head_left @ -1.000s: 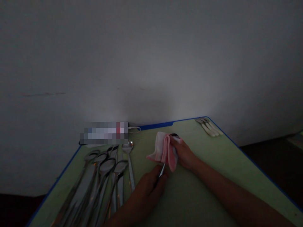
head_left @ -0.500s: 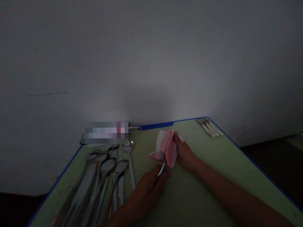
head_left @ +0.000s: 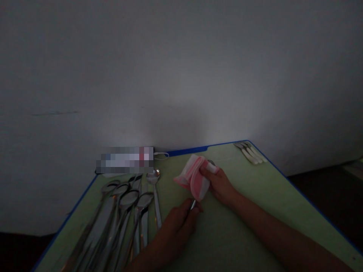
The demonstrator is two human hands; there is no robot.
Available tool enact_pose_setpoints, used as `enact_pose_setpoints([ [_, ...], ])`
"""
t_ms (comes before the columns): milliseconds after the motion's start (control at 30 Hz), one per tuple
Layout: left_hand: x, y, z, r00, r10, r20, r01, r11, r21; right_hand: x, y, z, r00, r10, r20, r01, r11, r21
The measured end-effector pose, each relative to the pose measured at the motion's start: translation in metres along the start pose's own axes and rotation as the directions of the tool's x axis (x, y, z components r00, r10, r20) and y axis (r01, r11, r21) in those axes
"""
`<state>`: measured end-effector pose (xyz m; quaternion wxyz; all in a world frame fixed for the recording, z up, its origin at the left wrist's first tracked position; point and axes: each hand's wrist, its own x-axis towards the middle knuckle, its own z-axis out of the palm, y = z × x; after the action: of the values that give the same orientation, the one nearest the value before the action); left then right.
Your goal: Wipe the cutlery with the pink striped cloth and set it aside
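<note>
My left hand (head_left: 177,223) is closed on the handle of a metal spoon (head_left: 193,204) near the middle of the green table (head_left: 255,204). The spoon's upper part is wrapped in a pink and white cloth (head_left: 193,177). That cloth is pinched around the spoon by my right hand (head_left: 219,183), fingers closed. A bit of the spoon's bowl shows past the cloth at its far side.
Several long metal spoons (head_left: 121,215) lie side by side on the left part of the table. A few pale-handled utensils (head_left: 251,152) lie at the far right corner. A blurred box (head_left: 124,159) sits at the table's back edge against a plain wall. The table has a blue rim.
My right hand has shifted the cloth along the spoon, first upward over the bowl, now a little left and down. The left hand has kept its grip on the handle.
</note>
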<state>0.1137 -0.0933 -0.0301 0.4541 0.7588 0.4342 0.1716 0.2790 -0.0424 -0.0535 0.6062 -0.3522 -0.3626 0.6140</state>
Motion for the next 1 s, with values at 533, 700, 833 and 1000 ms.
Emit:
enact_pose_setpoints([
  [533, 0.000, -0.003, 0.001, 0.999, 0.025, -0.019, -0.025, 1.000, 0.014, 0.009, 0.013, -0.013, 0.998, 0.019, -0.059, -0.019, 1.000, -0.008],
  [700, 0.000, -0.002, 0.001, 0.999, 0.043, -0.011, -0.043, 0.999, -0.010, 0.007, 0.010, -0.011, 1.000, 0.020, 0.002, -0.019, 0.999, -0.043],
  [833, 0.000, -0.003, 0.001, 1.000, 0.030, -0.006, -0.030, 0.999, -0.013, 0.007, 0.009, -0.007, 0.997, 0.016, -0.075, -0.018, 1.000, -0.020],
  [1000, 0.000, -0.004, 0.000, 0.998, 0.066, -0.020, -0.066, 0.998, 0.010, 0.008, 0.008, -0.006, 0.993, 0.023, -0.115, -0.011, 0.994, 0.106],
])
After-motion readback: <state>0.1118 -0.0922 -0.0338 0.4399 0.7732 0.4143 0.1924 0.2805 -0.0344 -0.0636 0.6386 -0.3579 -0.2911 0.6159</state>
